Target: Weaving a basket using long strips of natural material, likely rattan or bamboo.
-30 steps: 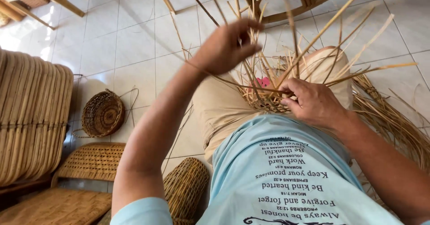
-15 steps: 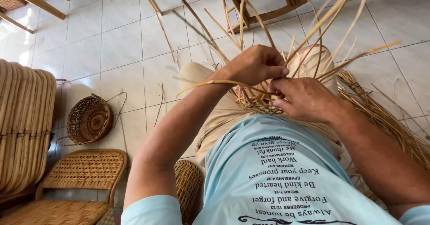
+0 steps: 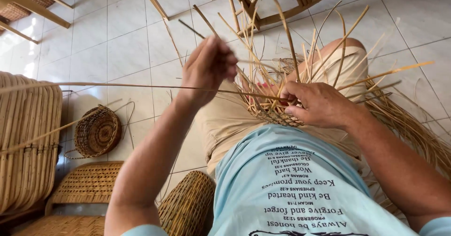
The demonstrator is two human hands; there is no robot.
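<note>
Left hand (image 3: 209, 69) pinches a cane strand (image 3: 117, 85); right hand (image 3: 317, 104) grips the half-hidden basket (image 3: 270, 111).

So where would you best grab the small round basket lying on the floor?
Grip the small round basket by its upper rim, coming from above: it lies tilted with its open mouth showing, so the rim edge is exposed. Mind the loose strands trailing off it.
</note>
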